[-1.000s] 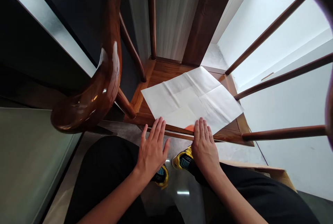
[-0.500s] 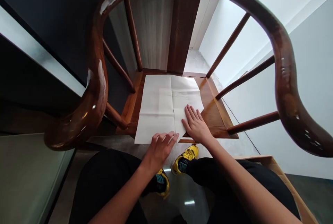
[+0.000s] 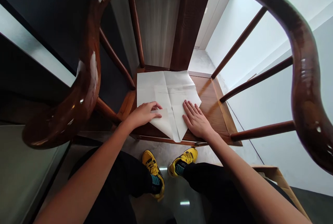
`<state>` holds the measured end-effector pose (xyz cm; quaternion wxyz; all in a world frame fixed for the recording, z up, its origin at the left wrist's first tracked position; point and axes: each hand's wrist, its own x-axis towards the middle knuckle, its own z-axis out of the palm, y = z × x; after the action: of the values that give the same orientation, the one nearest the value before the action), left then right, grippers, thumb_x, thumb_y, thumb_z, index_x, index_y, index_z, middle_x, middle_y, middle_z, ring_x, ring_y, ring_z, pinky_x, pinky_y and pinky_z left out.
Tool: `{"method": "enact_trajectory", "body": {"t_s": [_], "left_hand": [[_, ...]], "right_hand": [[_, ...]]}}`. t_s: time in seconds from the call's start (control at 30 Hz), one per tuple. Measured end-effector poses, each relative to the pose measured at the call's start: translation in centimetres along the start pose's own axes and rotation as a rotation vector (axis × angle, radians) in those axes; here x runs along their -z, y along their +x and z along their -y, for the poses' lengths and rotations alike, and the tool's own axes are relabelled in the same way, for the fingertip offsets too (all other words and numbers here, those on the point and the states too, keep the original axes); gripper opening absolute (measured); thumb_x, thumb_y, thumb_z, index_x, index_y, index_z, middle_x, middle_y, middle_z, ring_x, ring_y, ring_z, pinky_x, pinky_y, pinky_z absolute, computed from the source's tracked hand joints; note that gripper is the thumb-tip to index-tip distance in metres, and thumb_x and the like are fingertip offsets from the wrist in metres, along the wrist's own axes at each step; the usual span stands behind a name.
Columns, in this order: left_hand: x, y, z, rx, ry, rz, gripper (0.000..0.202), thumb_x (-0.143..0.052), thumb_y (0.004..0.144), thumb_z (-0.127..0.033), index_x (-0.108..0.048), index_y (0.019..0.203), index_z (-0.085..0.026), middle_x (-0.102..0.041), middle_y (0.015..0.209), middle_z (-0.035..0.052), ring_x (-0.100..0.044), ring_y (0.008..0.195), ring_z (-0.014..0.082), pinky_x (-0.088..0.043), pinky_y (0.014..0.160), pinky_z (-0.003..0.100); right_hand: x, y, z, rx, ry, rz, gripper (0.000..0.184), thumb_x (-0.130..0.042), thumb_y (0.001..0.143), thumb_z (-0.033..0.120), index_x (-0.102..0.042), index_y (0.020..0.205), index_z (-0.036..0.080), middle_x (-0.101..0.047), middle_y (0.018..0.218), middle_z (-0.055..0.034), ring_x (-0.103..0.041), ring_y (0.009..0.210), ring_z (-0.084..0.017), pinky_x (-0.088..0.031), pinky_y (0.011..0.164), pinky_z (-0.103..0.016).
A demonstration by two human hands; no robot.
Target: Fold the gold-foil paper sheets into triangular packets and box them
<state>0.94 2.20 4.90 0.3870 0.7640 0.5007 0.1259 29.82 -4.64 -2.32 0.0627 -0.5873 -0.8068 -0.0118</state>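
Note:
A white creased sheet of paper lies on the seat of a dark wooden armchair. My left hand rests on the sheet's near left part, fingers curled over a corner that is folded in toward the middle crease. My right hand lies flat on the near right part of the sheet, fingers stretched out and pressing it down. The sheet's near tip hangs at the seat's front edge.
The chair's curved armrest rail arcs close around the view, with spindles on the right. My legs and yellow shoes stand on a glossy floor below the seat. A cardboard box edge sits at the lower right.
My left hand moved from the sheet's near edge up onto the paper, bringing the near left corner folded inward. The right hand stayed flat on the paper.

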Motion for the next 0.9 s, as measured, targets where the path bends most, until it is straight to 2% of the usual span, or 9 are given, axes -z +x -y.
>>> {"method": "enact_trajectory", "body": {"t_s": [0.13, 0.3, 0.37, 0.47, 0.53, 0.67, 0.9], "left_hand": [[-0.9, 3.2, -0.3, 0.039, 0.022, 0.010, 0.028, -0.078, 0.080, -0.034, -0.075, 0.105, -0.022, -0.077, 0.117, 0.0085, -0.071, 0.112, 0.0276, -0.055, 0.093, 0.035], [-1.9, 4.6, 0.2, 0.036, 0.009, -0.017, 0.030, -0.080, 0.078, -0.033, -0.076, 0.106, -0.023, -0.076, 0.118, 0.0070, -0.071, 0.109, 0.0258, -0.054, 0.094, 0.036], [-2.1, 4.8, 0.3, 0.039, -0.001, -0.036, 0.030, -0.082, 0.077, -0.032, -0.076, 0.105, -0.023, -0.077, 0.116, 0.0059, -0.071, 0.106, 0.0249, -0.054, 0.095, 0.036], [-2.3, 5.1, 0.2, 0.055, -0.020, -0.071, 0.027, -0.083, 0.077, -0.031, -0.077, 0.101, -0.023, -0.077, 0.114, 0.0055, -0.071, 0.106, 0.0246, -0.054, 0.094, 0.036], [-2.2, 5.2, 0.0, 0.070, -0.024, -0.085, 0.026, -0.084, 0.076, -0.028, -0.076, 0.100, -0.023, -0.077, 0.114, 0.0049, -0.071, 0.106, 0.0243, -0.054, 0.094, 0.036], [-2.1, 5.4, -0.4, 0.070, -0.021, -0.075, 0.024, -0.084, 0.077, -0.027, -0.077, 0.099, -0.023, -0.076, 0.115, 0.0037, -0.070, 0.106, 0.0240, -0.053, 0.093, 0.035], [-2.2, 5.4, -0.2, 0.011, -0.012, -0.078, 0.021, -0.083, 0.079, -0.027, -0.077, 0.099, -0.024, -0.076, 0.109, 0.0020, -0.068, 0.105, 0.0226, -0.052, 0.094, 0.034]], "right_hand": [[-0.3, 0.0, -0.1, 0.000, 0.010, -0.024, 0.066, -0.023, 0.111, 0.040, -0.021, 0.168, 0.008, -0.022, 0.175, -0.0153, -0.015, 0.164, -0.025, -0.016, 0.135, -0.051], [0.0, 0.1, 0.2, -0.007, 0.024, -0.020, 0.065, -0.024, 0.110, 0.039, -0.022, 0.167, 0.007, -0.025, 0.175, -0.0164, -0.019, 0.164, -0.027, -0.017, 0.134, -0.051], [0.6, 0.5, 0.4, -0.013, 0.031, -0.021, 0.065, -0.027, 0.109, 0.041, -0.029, 0.165, 0.007, -0.033, 0.172, -0.0188, -0.027, 0.161, -0.031, -0.022, 0.132, -0.053], [1.7, 1.5, 0.6, -0.042, 0.041, -0.021, 0.061, -0.041, 0.106, 0.051, -0.048, 0.152, 0.012, -0.051, 0.156, -0.0204, -0.046, 0.143, -0.038, -0.037, 0.120, -0.056], [2.3, 2.4, 0.4, -0.063, 0.062, -0.013, 0.055, -0.048, 0.102, 0.057, -0.056, 0.140, 0.017, -0.057, 0.143, -0.0183, -0.052, 0.129, -0.038, -0.042, 0.111, -0.058], [2.1, 4.0, -0.5, -0.086, 0.136, -0.029, 0.043, -0.056, 0.099, 0.060, -0.061, 0.124, 0.025, -0.059, 0.129, -0.0132, -0.051, 0.120, -0.037, -0.043, 0.102, -0.056], [0.3, 5.7, -0.6, -0.192, 0.156, -0.068, 0.032, -0.051, 0.103, 0.053, -0.067, 0.102, 0.025, -0.064, 0.108, -0.0101, -0.050, 0.108, -0.033, -0.037, 0.091, -0.049]]}}
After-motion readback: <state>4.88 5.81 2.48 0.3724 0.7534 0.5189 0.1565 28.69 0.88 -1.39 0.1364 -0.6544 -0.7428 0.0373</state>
